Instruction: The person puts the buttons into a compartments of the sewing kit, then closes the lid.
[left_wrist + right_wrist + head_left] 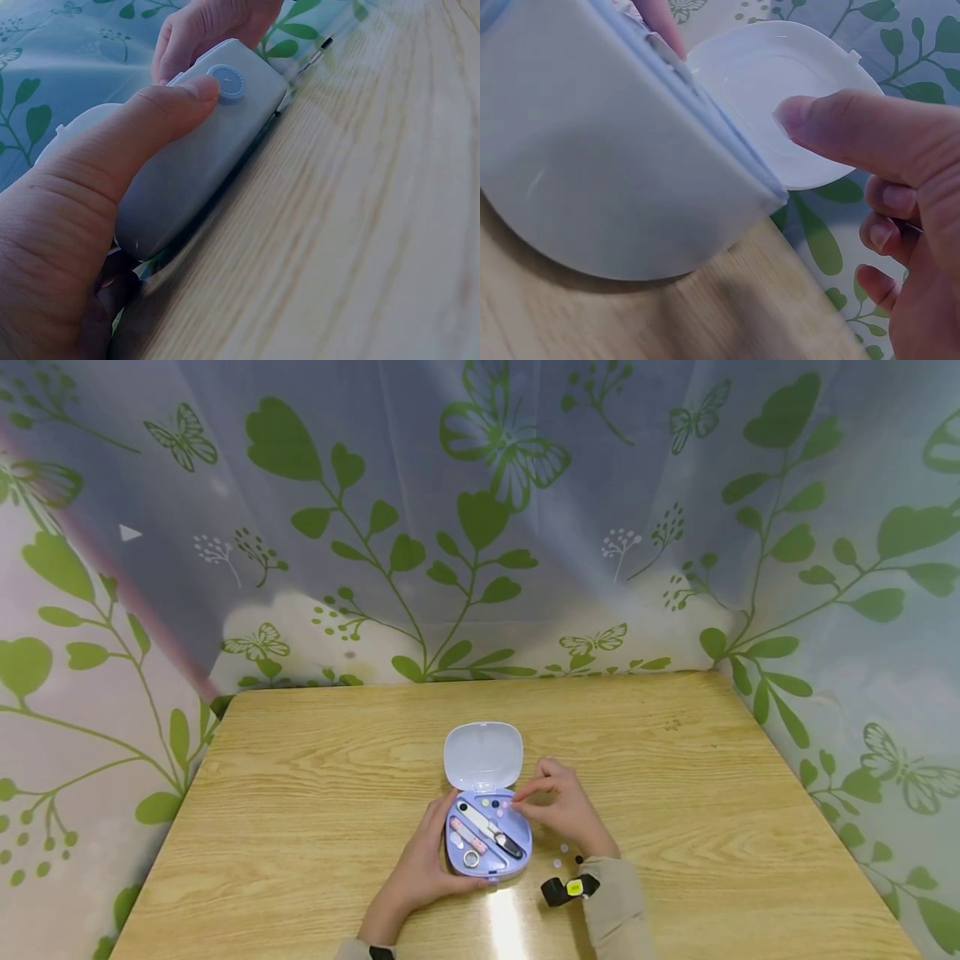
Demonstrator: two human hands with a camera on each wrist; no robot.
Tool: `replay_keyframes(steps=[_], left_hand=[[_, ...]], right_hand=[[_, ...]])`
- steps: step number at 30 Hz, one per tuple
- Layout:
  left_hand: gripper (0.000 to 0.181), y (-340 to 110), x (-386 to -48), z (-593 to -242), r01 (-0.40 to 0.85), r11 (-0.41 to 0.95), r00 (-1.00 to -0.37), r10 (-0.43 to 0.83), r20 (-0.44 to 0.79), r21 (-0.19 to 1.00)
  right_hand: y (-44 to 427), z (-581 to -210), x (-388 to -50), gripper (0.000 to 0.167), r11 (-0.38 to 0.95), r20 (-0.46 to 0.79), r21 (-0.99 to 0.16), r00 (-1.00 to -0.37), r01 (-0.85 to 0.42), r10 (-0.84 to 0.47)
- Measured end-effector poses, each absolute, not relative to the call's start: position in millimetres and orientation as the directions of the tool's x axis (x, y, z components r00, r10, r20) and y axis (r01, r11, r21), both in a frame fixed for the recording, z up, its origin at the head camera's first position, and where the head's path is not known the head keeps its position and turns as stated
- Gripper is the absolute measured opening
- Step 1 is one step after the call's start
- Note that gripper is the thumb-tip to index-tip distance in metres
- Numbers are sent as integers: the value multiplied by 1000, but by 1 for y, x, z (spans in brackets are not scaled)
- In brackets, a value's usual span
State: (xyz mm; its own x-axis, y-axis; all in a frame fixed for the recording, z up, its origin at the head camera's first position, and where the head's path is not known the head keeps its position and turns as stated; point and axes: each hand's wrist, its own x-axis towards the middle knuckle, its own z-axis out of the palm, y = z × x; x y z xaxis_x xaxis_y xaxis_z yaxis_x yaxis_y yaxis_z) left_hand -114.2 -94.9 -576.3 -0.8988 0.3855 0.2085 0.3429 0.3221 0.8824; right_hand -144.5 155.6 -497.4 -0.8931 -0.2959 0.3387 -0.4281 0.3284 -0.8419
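Note:
A lilac box [489, 870] stands on the table with its translucent lid [483, 755] tipped back. The left hand [424, 866] grips its left side; in the left wrist view the thumb lies by the round latch [226, 82]. Inside are a white-and-black tool [491, 831], a pink striped piece [468, 836], a ring [471, 859] and several small buttons [495, 804]. The right hand [564, 807] has thumb and index over the button compartment. In the right wrist view its thumb [840, 127] stretches before the lid [757, 82]; whether the fingertips pinch anything is hidden.
Small pale discs [557, 863] and a black one [579, 860] lie on the wooden table [315, 793] right of the box, near the black wrist device [558, 891] on the right sleeve. A leaf-patterned curtain [375, 527] hangs behind the table's far edge.

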Motion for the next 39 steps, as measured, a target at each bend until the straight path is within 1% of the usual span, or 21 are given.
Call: replay_keyframes(steps=[5,11,18,20,25,31,39], left_hand=[[131,-95,-114,-576,338,321,-899,388,202,885],[131,-95,-114,-575,347,321,-896,392,210,881],[130,-95,-114,-576,357,325,-894,391,220,876],[130,-95,-114,-576,357,326,-894,390,220,875],[131,-95,-115,-577,356,328,-895,389,219,875],[131,-95,-116,-576,355,332,-895,392,214,874],[131,-94,-115,-576,352,325,-895,392,213,878]], right_hand=[[154,-501,-143,11,350,339,-830,-891,-435,-303],[152,-506,-143,11,347,380,-806,-868,-480,-319],[151,-512,-140,11,340,397,-798,-859,-497,-323],[150,-513,-140,11,339,393,-802,-861,-492,-322],[149,-520,-139,11,368,338,-822,-893,-434,-299],[158,-547,-152,14,405,343,-796,-887,-449,-309],[158,-547,-152,14,410,335,-798,-891,-441,-305]])
